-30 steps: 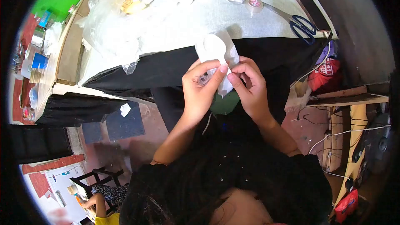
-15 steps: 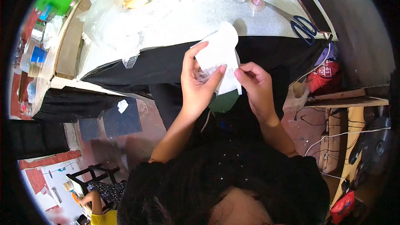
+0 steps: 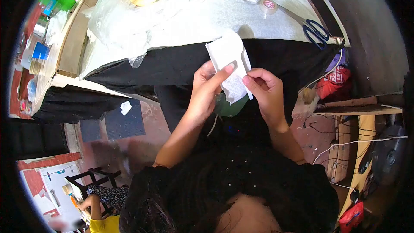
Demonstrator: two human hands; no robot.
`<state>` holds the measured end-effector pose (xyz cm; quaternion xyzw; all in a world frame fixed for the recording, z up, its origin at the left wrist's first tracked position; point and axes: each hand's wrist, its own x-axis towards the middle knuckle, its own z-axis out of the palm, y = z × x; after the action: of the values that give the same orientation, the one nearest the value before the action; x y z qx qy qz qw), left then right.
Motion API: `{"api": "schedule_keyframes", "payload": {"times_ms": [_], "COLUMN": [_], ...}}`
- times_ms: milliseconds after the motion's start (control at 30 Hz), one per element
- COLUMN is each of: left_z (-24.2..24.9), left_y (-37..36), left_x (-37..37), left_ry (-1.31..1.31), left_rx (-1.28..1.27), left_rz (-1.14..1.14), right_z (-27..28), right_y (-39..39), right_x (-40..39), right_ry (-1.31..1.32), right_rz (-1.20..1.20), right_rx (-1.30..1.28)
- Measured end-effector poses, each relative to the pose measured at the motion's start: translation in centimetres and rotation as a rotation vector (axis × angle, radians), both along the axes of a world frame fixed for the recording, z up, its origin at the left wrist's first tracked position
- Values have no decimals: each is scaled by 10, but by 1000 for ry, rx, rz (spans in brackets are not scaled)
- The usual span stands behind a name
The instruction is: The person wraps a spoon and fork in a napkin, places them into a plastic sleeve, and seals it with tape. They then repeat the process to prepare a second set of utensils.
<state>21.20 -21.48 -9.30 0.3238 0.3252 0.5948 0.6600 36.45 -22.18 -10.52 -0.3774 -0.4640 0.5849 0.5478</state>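
Observation:
A folded piece of white, textured paper (image 3: 228,54) hangs between both hands over the lap, its rounded top end near the table's edge. My left hand (image 3: 206,88) grips it from the left, thumb lying across its face and fingers hidden behind. With thumb and forefinger, my right hand (image 3: 266,90) pinches the paper's right edge, where a narrow strip is folded up. Beneath the paper, a dark green piece (image 3: 232,106) shows over the dark clothing.
On the white-covered table (image 3: 189,23) lie a clear plastic bag (image 3: 118,21), white papers, a tape roll (image 3: 268,6), scissors (image 3: 316,33) and a phone (image 3: 324,15). A fan (image 3: 390,155) and cables are at right. Another person's arm (image 3: 95,205) shows lower left.
My left hand has turned and its fingers have slid behind the paper, which now lies flatter. Clear plastic seen at the left palm is hidden now. The right hand keeps its pinch.

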Motion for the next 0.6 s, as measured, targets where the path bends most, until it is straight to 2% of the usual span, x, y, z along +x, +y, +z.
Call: {"api": "schedule_keyframes", "payload": {"times_ms": [33, 167, 433, 600], "left_z": [-3, -6, -4, -7], "left_y": [0, 0, -1, -2], "left_x": [0, 5, 8, 0], "left_ry": [8, 147, 201, 271], "left_rx": [-22, 72, 74, 109], "left_rz": [-42, 34, 125, 199], "right_z": [1, -4, -1, -7], "right_y": [0, 0, 1, 5], "right_x": [-1, -3, -10, -13], "right_ry": [-8, -3, 33, -60], "right_rz": [-2, -12, -29, -15], "right_rx": [4, 71, 47, 96]}}
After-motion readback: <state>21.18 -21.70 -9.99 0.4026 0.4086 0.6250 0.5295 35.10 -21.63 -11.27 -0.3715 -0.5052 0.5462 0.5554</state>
